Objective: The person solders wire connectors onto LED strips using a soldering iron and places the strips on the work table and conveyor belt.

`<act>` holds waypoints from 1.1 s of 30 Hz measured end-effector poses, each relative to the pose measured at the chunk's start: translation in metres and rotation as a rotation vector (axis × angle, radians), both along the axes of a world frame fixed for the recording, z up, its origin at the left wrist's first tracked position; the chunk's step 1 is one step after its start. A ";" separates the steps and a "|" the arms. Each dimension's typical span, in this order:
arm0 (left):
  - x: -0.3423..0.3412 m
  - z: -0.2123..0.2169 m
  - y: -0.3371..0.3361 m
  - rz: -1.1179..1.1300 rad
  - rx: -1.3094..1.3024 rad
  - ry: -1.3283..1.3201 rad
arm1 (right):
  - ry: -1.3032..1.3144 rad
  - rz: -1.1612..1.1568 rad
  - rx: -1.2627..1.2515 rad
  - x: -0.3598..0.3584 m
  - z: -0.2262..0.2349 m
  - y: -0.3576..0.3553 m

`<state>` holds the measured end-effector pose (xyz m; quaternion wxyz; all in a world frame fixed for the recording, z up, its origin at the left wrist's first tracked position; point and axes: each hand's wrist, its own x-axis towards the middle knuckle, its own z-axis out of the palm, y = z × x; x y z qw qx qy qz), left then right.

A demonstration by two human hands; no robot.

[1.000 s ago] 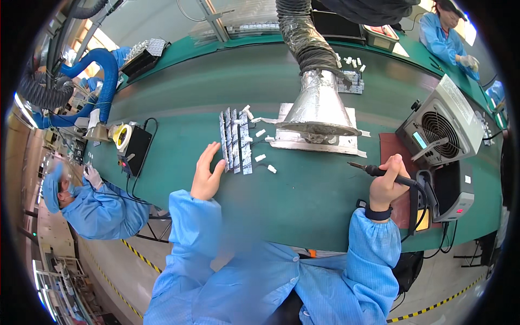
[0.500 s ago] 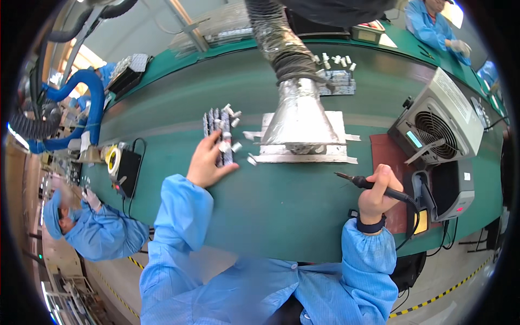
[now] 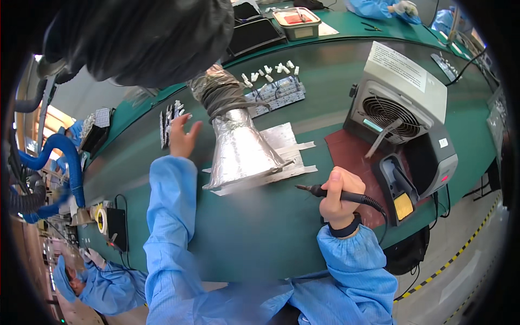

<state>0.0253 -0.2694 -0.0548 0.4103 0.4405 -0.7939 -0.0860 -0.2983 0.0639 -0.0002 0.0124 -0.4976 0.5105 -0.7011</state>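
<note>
My right hand [image 3: 341, 197] is closed around the black handle of a soldering iron [image 3: 352, 196]. Its tip points left, above the green mat. On the left, my left hand [image 3: 183, 139] has its thumb spread from outstretched fingers. Beside and partly behind those fingers are narrow circuit board strips [image 3: 164, 129] with white connectors; whether the fingertips touch them I cannot tell. Between my hands, the silver fume extraction hood [image 3: 241, 154] hangs over a pale taped board [image 3: 287, 138]. The soldering iron stand [image 3: 391, 176] with its yellow sponge [image 3: 403, 206] is to the right.
A grey soldering unit with a round fan [image 3: 398, 116] stands on the red-brown mat [image 3: 344, 143]. More circuit boards [image 3: 281, 95] with loose white connectors lie beyond the hood. A large black duct [image 3: 141, 43] blocks the upper left. Co-workers in blue sit left [image 3: 103, 287] and far right [image 3: 374, 8].
The view has turned, shifting the hood leftward. My left hand and the circuit board strips beside it are farther away, and its thumb has lifted. The right hand still holds the soldering iron.
</note>
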 end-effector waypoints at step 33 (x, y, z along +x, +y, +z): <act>-0.195 0.044 0.013 -0.015 0.359 -0.754 | 0.067 0.006 0.027 -0.003 -0.004 -0.003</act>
